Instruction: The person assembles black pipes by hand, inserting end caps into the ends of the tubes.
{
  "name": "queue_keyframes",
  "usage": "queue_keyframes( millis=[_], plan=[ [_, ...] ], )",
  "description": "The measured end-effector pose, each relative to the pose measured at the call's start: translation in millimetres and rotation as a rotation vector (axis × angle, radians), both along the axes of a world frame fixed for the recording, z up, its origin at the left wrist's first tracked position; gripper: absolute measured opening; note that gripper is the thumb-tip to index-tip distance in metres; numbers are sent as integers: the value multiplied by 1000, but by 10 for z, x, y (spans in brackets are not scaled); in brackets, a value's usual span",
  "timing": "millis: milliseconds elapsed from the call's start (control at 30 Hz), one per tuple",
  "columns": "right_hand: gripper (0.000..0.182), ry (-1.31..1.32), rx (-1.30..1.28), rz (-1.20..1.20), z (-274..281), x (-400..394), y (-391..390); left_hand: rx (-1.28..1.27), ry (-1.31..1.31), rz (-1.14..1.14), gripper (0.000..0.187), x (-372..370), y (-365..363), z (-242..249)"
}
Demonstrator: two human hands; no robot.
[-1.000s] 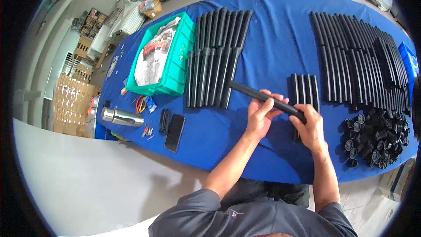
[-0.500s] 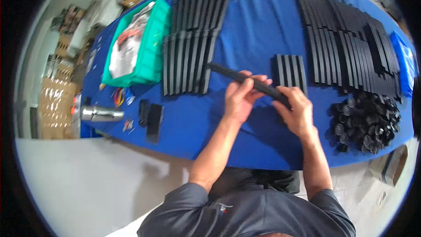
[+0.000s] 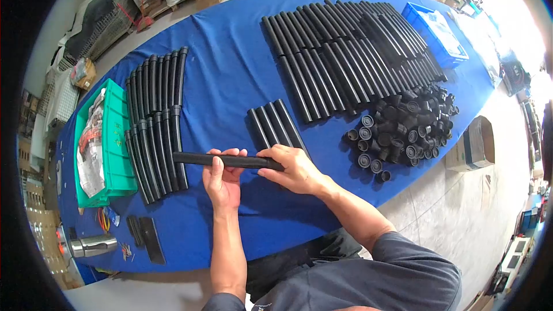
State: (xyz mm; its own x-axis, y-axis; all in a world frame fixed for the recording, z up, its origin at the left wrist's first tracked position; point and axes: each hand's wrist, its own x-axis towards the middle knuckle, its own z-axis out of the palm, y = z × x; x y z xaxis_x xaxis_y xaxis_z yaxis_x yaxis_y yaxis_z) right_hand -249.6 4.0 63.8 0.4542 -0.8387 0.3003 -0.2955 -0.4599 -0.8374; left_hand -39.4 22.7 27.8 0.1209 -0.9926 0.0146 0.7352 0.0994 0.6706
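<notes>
A black tube (image 3: 193, 159) lies level across both my hands, above the blue cloth. Near its middle, my left hand (image 3: 223, 179) grips it with the thumb in front and the fingers behind. My right hand (image 3: 294, 170) wraps round the right end and hides that tip. Just behind the hands, several black tubes (image 3: 271, 124) lie side by side on the cloth. A heap of round black caps (image 3: 403, 129) sits to the right of my right hand. To the left of the held tube's free end are two rows of capped black tubes (image 3: 152, 126).
Many more tubes (image 3: 340, 52) lie in rows at the back, near a blue bin (image 3: 435, 34). A green crate (image 3: 118, 155) with bags stands at the left. A phone (image 3: 152, 241) and a steel flask (image 3: 92, 246) are at the front left. An open carton (image 3: 473, 145) is on the floor.
The view has swung to the right. The held tube has turned from slanting to nearly level, and both hands still grip it.
</notes>
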Motion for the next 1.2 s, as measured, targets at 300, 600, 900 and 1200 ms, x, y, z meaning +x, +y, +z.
queue_keyframes(
  millis=[300,600,900,1200],
  plan=[
    [43,14,-280,-54,-114,34,-20,30,-23,-21,26,-38,13,31],
    [38,-31,-63,10,-14,-8,16,-30,61,-59,24,32,-3,-16],
    [41,-2,-201,-54,-121,32,17,25,32,-48,24,-10,16,22],
    [42,-42,-59,15,-68,-12,-5,-11,57,-82,26,42,-11,-10]
  ],
)
